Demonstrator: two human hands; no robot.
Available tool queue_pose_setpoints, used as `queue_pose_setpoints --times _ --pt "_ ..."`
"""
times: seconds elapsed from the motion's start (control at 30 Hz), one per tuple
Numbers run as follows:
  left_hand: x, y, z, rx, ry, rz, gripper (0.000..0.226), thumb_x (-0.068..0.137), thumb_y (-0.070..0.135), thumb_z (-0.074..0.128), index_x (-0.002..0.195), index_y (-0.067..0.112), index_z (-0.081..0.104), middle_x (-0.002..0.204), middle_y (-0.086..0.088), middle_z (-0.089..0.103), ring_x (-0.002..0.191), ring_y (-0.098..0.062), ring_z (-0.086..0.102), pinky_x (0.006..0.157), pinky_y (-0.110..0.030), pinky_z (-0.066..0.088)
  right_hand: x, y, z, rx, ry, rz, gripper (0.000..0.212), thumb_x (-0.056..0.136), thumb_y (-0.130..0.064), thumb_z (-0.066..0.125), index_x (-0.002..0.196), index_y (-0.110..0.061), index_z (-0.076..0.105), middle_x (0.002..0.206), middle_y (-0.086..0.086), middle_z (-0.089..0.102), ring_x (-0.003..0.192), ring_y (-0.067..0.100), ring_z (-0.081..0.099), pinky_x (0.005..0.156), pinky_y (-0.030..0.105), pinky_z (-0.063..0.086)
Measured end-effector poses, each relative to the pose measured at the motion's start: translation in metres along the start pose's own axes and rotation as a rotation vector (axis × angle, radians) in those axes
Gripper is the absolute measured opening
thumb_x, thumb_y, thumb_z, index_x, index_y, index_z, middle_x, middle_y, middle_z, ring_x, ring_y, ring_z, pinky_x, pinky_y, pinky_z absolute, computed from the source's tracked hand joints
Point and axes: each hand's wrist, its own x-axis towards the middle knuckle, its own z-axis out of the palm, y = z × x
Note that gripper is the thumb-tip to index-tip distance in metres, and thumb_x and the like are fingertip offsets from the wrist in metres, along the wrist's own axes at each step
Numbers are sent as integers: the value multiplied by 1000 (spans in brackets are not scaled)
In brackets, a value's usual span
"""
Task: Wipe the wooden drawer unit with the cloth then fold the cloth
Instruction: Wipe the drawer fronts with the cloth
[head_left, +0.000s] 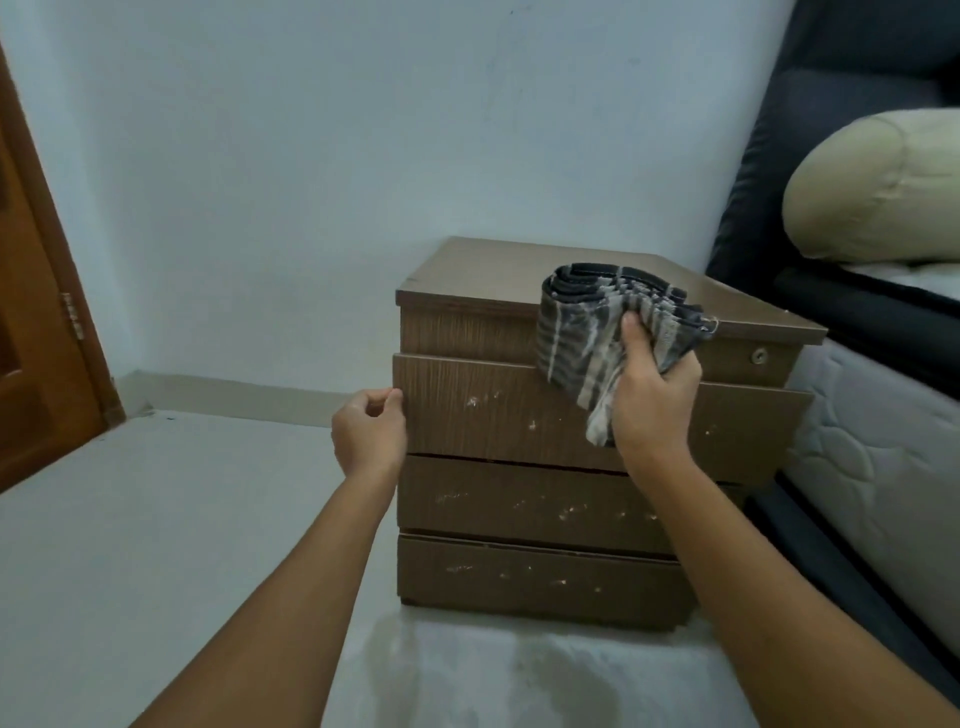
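Far to the left of my left hand (369, 434) stands an orange-brown wooden door (31, 312). That hand's curled fingers touch the left edge of the top drawer front of the brown wooden drawer unit (519, 415); whether they pinch it, I cannot tell. My right hand (654, 395) clutches the bunched dark-grey-and-white striped cloth (587, 332), thumb on top, against the unit's upper front, folds lapping over its top edge. Beyond it, right, a beige pillow (872, 192) lies on a white quilted mattress (878, 467).

Head cam, forward-down, close
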Motion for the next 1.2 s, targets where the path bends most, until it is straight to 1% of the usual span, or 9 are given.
queue_pose_setpoints --times 0.1,0.3,0.4,0.5,0.67,0.8,0.93,1.07,1.2 --pt "-5 0 8 -8 27 -2 19 97 24 57 104 12 69 102 -4 68 93 -19 62 77 -28 48 4 5 -31 -73 148 -70 4 96 -33 58 96 -32 62 100 -15 68 98 3 65 86 30 54" --pt "-16 5 25 -33 31 7 35 98 24 54 129 10 60 125 -7 64 111 -21 59 86 -26 44 5 19 -76 -56 500 -92 15 93 -37 57 107 -34 57 106 -16 63 103 4 61 94 27 48" --pt "-18 7 34 -44 63 3 36 98 25 54 132 11 57 128 -6 62 116 -23 58 86 -26 42 4 22 -94 -129 594 -56 21 95 -34 57 113 -25 60 106 -9 63 105 12 61 90 24 47" --pt "-18 3 41 -50 97 -4 36 98 28 53 130 14 57 128 -6 60 114 -23 58 86 -27 44 4 30 -115 -338 724 14 37 94 -45 53 116 -17 64 106 -2 67 99 17 62 90 33 49" --pt "-22 2 54 -18 82 5 45 96 34 53 136 16 44 136 -7 46 119 -24 52 92 -32 45 16 52 -148 -453 869 138 45 90 -57 41 111 -23 61 104 -1 70 95 23 66 89 46 51" --pt "-25 1 60 0 77 27 54 95 34 55 142 15 36 142 -8 40 126 -27 46 97 -36 44 29 72 -147 -349 794 196 36 93 -52 44 111 -25 58 109 -2 67 100 21 63 91 45 50" --pt "-20 -3 59 5 72 31 56 94 36 53 144 17 35 142 -7 40 128 -27 45 101 -41 44 38 95 -129 -260 521 258 52 96 -55 42 138 -25 48 128 -1 58 120 20 53 102 39 39" --pt "-9 -8 52 -25 72 -3 49 95 40 49 140 21 43 137 -5 47 121 -24 50 95 -36 45 42 117 -106 -396 372 232 72 97 -56 35 153 -34 -6 164 3 8 145 27 24 117 53 20" --pt "-2 -11 42 -49 89 -3 39 97 38 48 131 20 55 125 -1 58 107 -16 54 84 -29 42 36 129 -83 -520 280 29 68 102 -38 37 148 -37 -13 162 1 -18 148 20 -16 116 57 -10"
